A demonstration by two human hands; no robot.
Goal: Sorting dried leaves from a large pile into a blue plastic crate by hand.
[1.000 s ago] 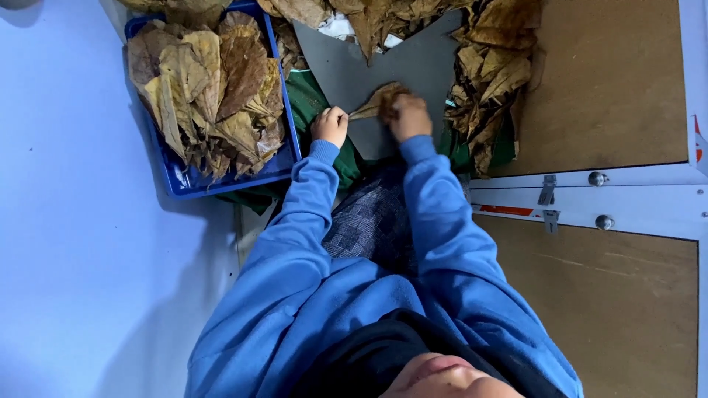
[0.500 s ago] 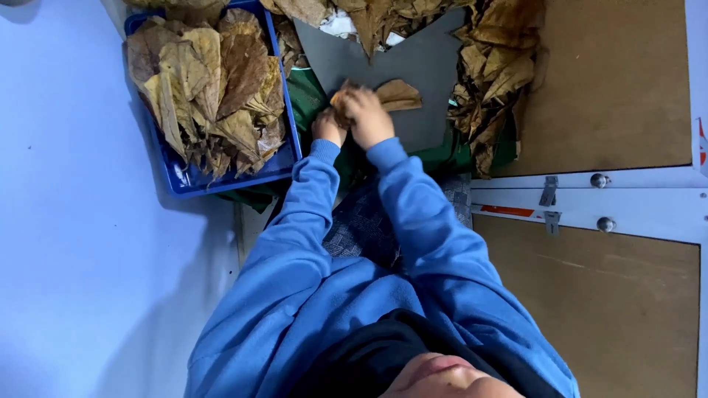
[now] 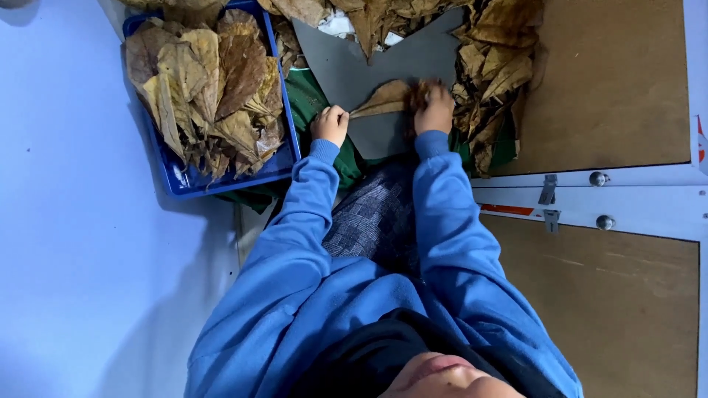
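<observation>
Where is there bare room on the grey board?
Bare grey board shows between the blue tray and the spread leaf, and below that leaf between left hand and right hand. Loose leaf heaps crowd its top and right edges.
</observation>
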